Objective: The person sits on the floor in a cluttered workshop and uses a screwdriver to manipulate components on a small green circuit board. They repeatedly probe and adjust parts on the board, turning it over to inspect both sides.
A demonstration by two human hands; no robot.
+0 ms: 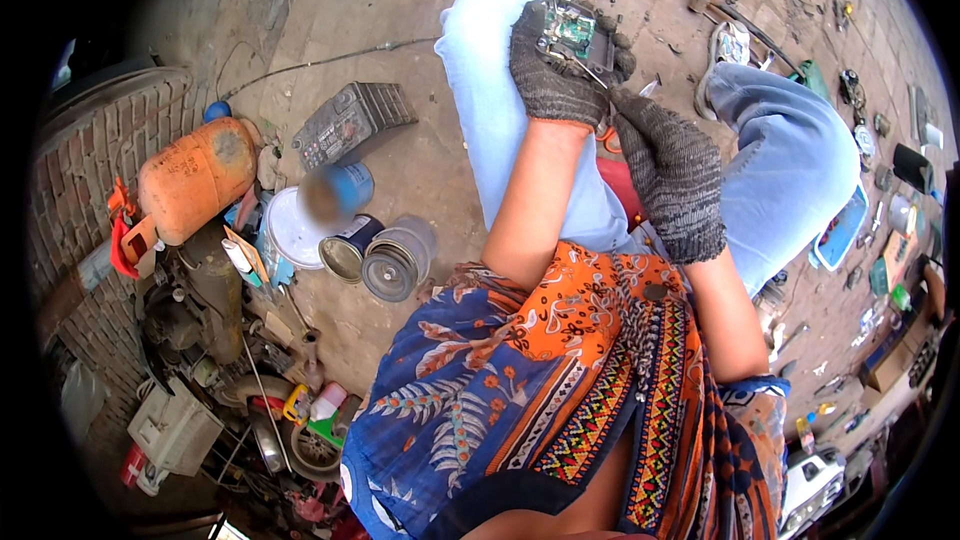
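Observation:
My left hand point(562, 80), in a dark grey knitted glove, is closed round a small dark device with a bare green circuit board point(572, 32) facing up. My right hand point(672, 165), gloved alike, is closed on a thin metal tool point(588, 71); its shiny shaft reaches across the near edge of the device. The tool's handle is hidden by the glove, so its exact kind does not show. An orange-red loop point(609, 141) shows just under the right fingertips. Both hands are held above the ground between my knees.
A dark plastic panel point(352, 125) lies left of my leg, near open tins point(345, 258), a blue can point(340, 188) and a white lid point(292, 230). An orange gas cylinder point(198, 180) lies further left. A blue tray point(842, 230) and scattered small parts lie at the right.

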